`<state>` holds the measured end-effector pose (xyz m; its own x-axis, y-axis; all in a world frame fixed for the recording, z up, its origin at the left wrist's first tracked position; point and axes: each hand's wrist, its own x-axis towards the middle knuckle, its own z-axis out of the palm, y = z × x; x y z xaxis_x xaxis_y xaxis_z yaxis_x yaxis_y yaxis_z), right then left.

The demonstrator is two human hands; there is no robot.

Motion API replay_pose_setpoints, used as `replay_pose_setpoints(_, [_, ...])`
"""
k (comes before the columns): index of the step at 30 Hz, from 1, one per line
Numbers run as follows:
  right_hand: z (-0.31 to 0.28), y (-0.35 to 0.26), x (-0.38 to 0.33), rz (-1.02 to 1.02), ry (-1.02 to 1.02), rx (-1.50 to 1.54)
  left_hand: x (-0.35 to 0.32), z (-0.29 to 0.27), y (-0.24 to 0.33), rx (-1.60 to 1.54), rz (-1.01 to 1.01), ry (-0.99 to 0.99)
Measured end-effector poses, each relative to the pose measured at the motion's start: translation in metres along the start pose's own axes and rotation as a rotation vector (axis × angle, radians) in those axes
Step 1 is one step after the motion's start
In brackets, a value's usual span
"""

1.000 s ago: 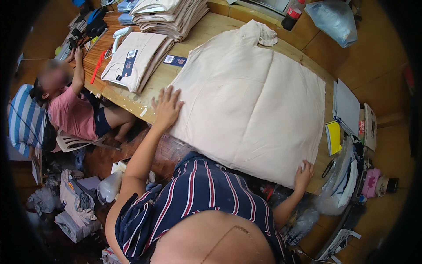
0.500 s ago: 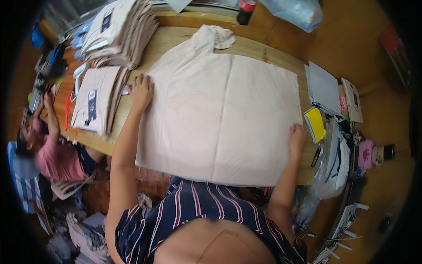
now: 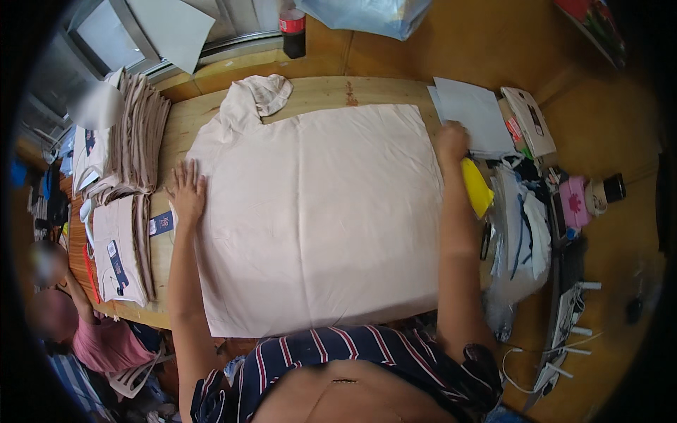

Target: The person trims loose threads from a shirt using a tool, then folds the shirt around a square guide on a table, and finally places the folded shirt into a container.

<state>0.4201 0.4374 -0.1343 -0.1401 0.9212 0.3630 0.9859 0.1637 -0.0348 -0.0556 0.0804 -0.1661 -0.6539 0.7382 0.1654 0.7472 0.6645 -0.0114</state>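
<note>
A beige garment [image 3: 331,211] lies spread over the wooden table in front of me, with a lengthwise crease and a bunched end at its far left. My left hand [image 3: 187,194] rests flat on its left edge, fingers spread. Past the garment's right edge, my right hand [image 3: 453,143] has its fingers curled in by the white sheets [image 3: 479,116]; anything it may hold is hidden. A dark blue tag [image 3: 161,223] lies on the table left of my left hand. A folded yellow piece [image 3: 477,189] sits beside my right forearm.
Folded beige garments form a tall stack [image 3: 137,134] and a low stack [image 3: 123,250] at left. A dark drink bottle [image 3: 293,42] stands on the back ledge. Plastic bags [image 3: 504,254] and a pink case [image 3: 575,201] are at right. Another person in a pink shirt [image 3: 106,345] sits at far left.
My right hand has left the garment's right edge and moved away from me to the white sheets. My left hand stays on the left edge. The view has shifted to the right.
</note>
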Motion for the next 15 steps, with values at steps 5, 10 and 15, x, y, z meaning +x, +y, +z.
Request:
replay_pose_setpoints(5, [-0.03, 0.049, 0.016, 0.377, -0.578, 0.005, -0.062, -0.037, 0.05, -0.181, 0.131, 0.065])
replay_pose_setpoints(10, [-0.008, 0.07, 0.024, 0.031, -0.564, 0.087, -0.152, -0.072, 0.076, -0.291, 0.144, -0.099])
replay_pose_setpoints(15, [0.002, 0.134, 0.048, 0.114, 0.072, 0.066, -0.213, -0.087, 0.047, -0.294, 0.052, -0.164])
